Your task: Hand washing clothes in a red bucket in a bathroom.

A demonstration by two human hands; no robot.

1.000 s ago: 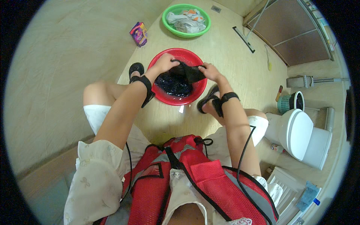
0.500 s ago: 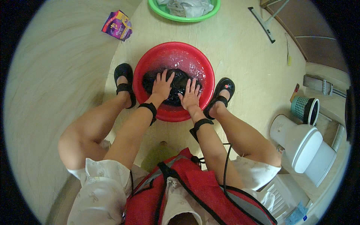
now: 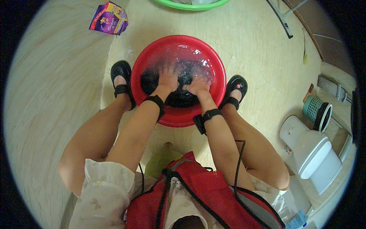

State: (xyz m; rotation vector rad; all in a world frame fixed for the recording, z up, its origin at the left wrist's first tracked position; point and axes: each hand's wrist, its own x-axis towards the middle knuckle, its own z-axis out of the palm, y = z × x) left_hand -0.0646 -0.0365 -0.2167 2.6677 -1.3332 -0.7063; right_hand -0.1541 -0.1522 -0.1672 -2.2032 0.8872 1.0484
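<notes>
Between my feet stands a round red basin (image 3: 178, 119) holding cloudy water and a dark, soaked cloth item (image 3: 182, 100), perhaps a garment. My left hand (image 3: 168, 79) lies on the dark cloth left of the basin's middle, fingers spread and partly under the water. To its right my right hand (image 3: 198, 84) presses on the same cloth, fingers apart and their tips blurred by the water. Neither hand is closed round the cloth. Each wrist wears a black strap.
A green basin (image 3: 194, 7) with pale cloth is at the far edge. A purple pouch (image 3: 109, 19) lies far left. On the right are a squeegee (image 3: 281, 19), a teal basket (image 3: 312, 107) and a white toilet (image 3: 314, 154). Black shoes flank the red basin.
Both hands have pushed down into the basin, and their fingers are now under water. The dark cloth sits lower and the water covers more of it. The view has shifted slightly.
</notes>
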